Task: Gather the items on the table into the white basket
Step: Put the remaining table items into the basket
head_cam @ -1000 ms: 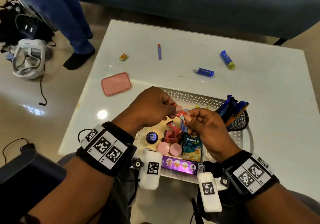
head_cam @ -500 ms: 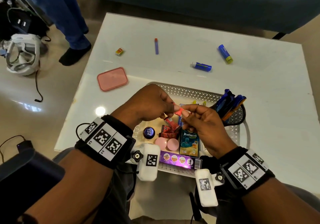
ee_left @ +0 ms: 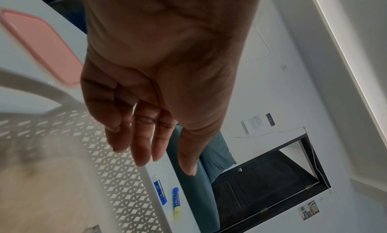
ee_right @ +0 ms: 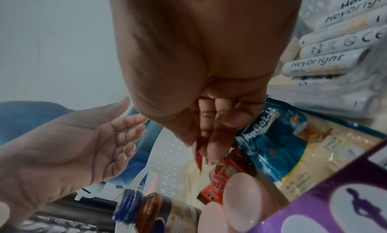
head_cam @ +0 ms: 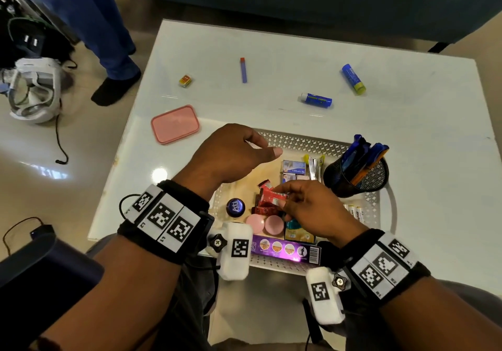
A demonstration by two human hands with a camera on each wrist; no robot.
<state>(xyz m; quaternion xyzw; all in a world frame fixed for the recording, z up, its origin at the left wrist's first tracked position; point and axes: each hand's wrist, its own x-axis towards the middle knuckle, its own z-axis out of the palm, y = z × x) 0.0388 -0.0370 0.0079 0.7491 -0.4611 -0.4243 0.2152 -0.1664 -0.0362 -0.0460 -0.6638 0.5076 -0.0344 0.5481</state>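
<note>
The white perforated basket [head_cam: 304, 144] stands at the table's near edge. My right hand [head_cam: 281, 200] is low inside it and pinches a red sachet [head_cam: 269, 197] between thumb and fingers, down on a small pile of red sachets [ee_right: 220, 175]. My left hand [head_cam: 263, 147] hovers open and empty over the basket's far left part, its fingers relaxed [ee_left: 144, 147]. Out on the table lie a pink lid [head_cam: 175, 124], a small yellow box [head_cam: 185, 81], a purple stick with a red tip [head_cam: 243, 70], a blue tube [head_cam: 316, 100] and a blue glue stick [head_cam: 353, 79].
The basket also holds a black mesh pen cup [head_cam: 355, 174], a purple box [head_cam: 285, 250], a blue-capped bottle [head_cam: 235, 207], two pink caps [head_cam: 264, 223], a Koflet pack [ee_right: 278, 147] and white batteries [ee_right: 326, 62]. A person's legs [head_cam: 108, 38] stand at the far left.
Both hands pinched the red sachet together above the basket. My left hand has let go and opened, lifting away to the left; my right hand has lowered the sachet onto the pile.
</note>
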